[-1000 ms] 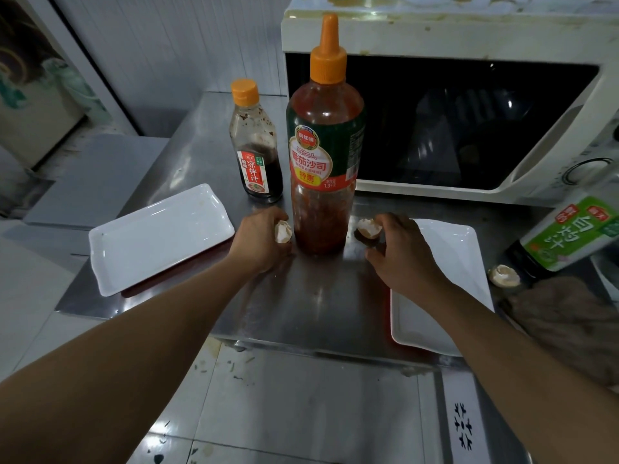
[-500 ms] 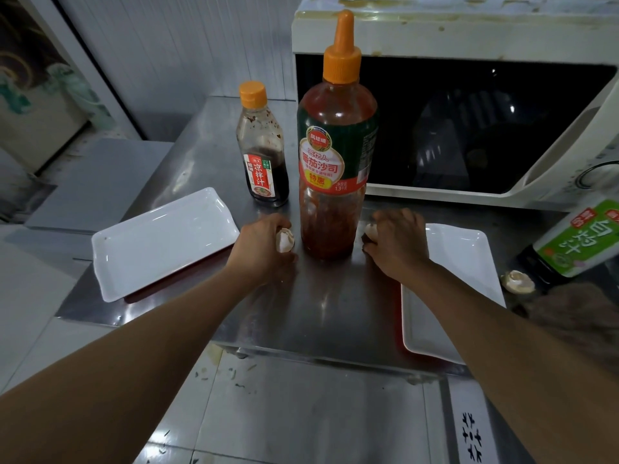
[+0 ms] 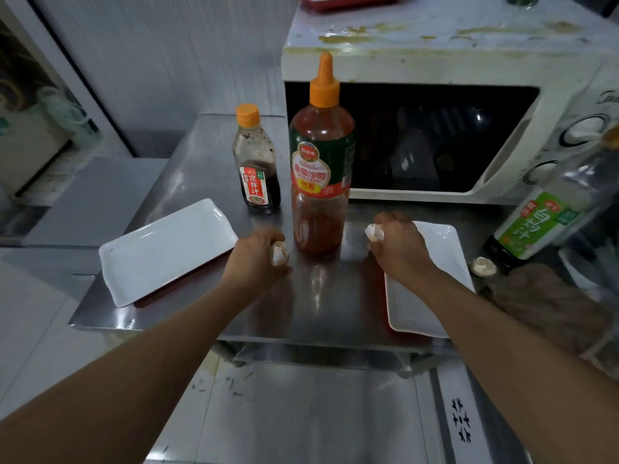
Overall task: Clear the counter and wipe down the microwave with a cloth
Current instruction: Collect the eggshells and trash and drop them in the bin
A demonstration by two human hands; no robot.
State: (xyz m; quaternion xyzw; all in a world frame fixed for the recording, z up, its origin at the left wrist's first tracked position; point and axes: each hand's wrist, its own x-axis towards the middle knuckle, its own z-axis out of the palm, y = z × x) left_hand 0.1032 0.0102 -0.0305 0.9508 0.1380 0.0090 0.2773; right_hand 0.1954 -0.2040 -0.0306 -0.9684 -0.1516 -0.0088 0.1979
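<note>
On the steel counter (image 3: 321,306) my left hand (image 3: 256,262) grips a piece of eggshell (image 3: 278,253) just left of the tall ketchup bottle (image 3: 320,169). My right hand (image 3: 398,247) pinches another eggshell piece (image 3: 374,232), raised a little off the counter to the right of that bottle. A third shell piece (image 3: 482,265) lies at the right beside a brown cloth (image 3: 549,303). The stained white microwave (image 3: 435,61) stands behind, door closed.
A small dark sauce bottle (image 3: 256,169) stands behind my left hand. White rectangular plates lie at the left (image 3: 160,252) and under my right wrist (image 3: 449,249). A green-labelled bottle (image 3: 549,212) leans at the right. A red-rimmed tray (image 3: 351,0) sits on the microwave.
My right hand closed on the eggshell piece beside the ketchup bottle and lifted it off the counter. My left hand kept hold of its shell. The view tilted upward.
</note>
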